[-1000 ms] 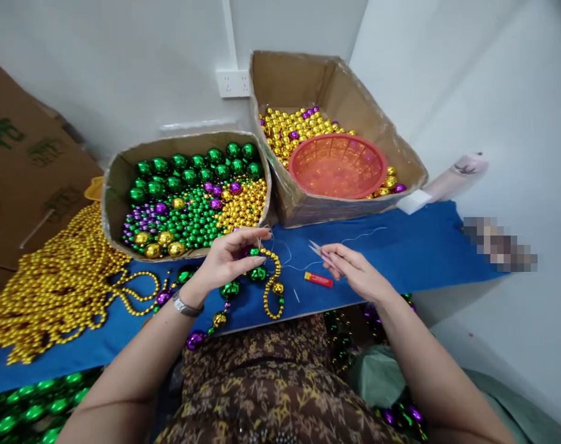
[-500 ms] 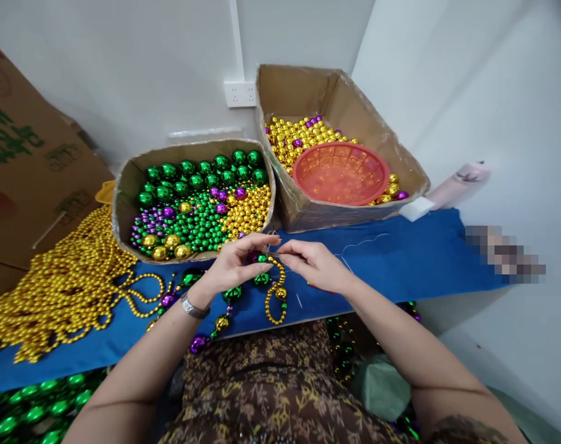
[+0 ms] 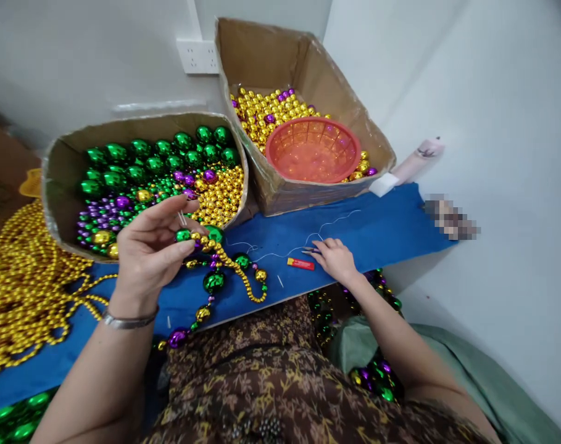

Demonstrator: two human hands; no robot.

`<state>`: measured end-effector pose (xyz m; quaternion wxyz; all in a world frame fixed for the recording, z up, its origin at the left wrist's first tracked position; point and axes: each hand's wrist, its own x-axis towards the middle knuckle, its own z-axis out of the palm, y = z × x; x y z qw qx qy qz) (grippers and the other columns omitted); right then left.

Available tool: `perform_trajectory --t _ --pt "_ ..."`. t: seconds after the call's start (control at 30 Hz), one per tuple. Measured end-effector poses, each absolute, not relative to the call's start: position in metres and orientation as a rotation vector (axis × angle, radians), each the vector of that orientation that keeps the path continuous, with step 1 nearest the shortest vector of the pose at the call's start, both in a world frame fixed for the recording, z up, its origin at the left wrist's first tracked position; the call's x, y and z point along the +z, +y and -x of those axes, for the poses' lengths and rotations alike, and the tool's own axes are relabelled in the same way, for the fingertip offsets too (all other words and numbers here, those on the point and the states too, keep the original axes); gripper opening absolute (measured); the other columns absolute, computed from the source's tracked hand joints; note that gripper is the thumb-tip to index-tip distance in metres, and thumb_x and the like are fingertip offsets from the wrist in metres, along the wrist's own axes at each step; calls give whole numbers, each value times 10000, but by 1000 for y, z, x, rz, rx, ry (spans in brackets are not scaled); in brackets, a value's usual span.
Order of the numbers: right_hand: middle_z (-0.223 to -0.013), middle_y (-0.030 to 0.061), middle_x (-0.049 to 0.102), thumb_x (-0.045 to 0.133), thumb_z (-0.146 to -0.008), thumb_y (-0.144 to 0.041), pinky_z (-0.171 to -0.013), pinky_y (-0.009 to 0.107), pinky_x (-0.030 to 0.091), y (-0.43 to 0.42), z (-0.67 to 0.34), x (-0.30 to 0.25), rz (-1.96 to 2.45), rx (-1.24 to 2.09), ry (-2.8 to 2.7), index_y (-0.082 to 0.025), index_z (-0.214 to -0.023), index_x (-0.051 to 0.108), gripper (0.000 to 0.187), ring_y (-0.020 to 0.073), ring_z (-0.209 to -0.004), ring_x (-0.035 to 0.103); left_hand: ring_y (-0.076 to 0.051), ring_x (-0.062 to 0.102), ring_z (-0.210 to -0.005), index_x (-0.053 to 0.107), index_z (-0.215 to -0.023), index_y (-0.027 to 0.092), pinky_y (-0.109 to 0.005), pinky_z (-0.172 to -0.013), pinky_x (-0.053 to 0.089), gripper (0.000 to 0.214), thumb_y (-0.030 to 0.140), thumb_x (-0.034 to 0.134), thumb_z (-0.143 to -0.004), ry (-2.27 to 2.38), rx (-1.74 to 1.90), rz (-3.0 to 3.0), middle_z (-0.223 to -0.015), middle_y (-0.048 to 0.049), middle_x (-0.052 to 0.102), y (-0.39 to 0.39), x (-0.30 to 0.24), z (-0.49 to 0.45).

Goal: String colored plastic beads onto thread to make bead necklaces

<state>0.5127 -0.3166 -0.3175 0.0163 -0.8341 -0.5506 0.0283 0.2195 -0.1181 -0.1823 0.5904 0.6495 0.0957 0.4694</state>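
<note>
My left hand (image 3: 149, 250) is raised over the blue cloth (image 3: 382, 228) and pinches the end of a bead necklace (image 3: 224, 265) of green, gold and purple beads, with short thread ends sticking up between thumb and forefinger. The rest of the necklace hangs down and lies on the cloth. My right hand (image 3: 336, 259) rests on the cloth to the right, fingers curled on small scissors (image 3: 309, 250), beside a red lighter (image 3: 300, 263). A thin white thread (image 3: 326, 223) trails across the cloth.
A cardboard box (image 3: 60, 166) with green, gold and purple beads stands behind my left hand. A second box (image 3: 271, 191) holds gold beads and an orange basket (image 3: 312, 150). Gold bead strands (image 3: 25, 277) pile at the left. A wall is close on the right.
My hands were together at the necklace end half a second ago. My right hand has gone right to the scissors by the lighter; my left has lifted the necklace end up and left.
</note>
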Motion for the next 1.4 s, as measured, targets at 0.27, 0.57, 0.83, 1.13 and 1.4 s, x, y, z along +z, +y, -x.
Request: perform_trajectory --t 0.27,0.57,0.83,1.13,1.4 --pt "-1145 140 628 567 -909 -354 -937 414 446 -309 -486 -329 2300 271 -2021 -195 -1178 614 317 283 -1100 567 -169 670 -745 684 -1140 252 -304 -659 595 544 203 839 -622 311 912 -1420 -1099 -70 705 -127 -203 -225" --pt "-959 59 645 372 -985 -277 -789 318 479 -284 -462 -266 1577 774 -1822 -181 -1135 527 236 163 -853 608 -146 662 -761 679 -1149 211 -244 -647 567 541 145 819 -631 310 756 -1326 -1131 -117 686 -133 -221 -235" --pt "-775 15 600 318 -968 -560 -650 264 394 -234 -436 -212 1345 657 -1882 -184 -913 563 453 135 -705 536 -136 630 -810 638 -1211 246 -201 -599 545 584 143 798 -659 238 619 -1268 -1244 -119 632 -135 -231 -237" --pt "-666 8 555 364 -954 -433 -669 261 373 -215 -422 -218 1396 397 -1898 -188 -684 524 398 134 -686 514 -123 631 -765 657 -1177 214 -199 -597 541 575 154 822 -630 264 636 -1209 -1220 -131 645 -137 -232 -238" --pt "-664 15 549 360 -942 -360 -661 275 362 -213 -422 -216 1382 251 -1972 -192 -688 544 356 144 -673 483 -149 658 -874 661 -1165 239 -194 -648 552 572 122 820 -628 254 635 -1186 -1199 -97 661 -137 -232 -238"
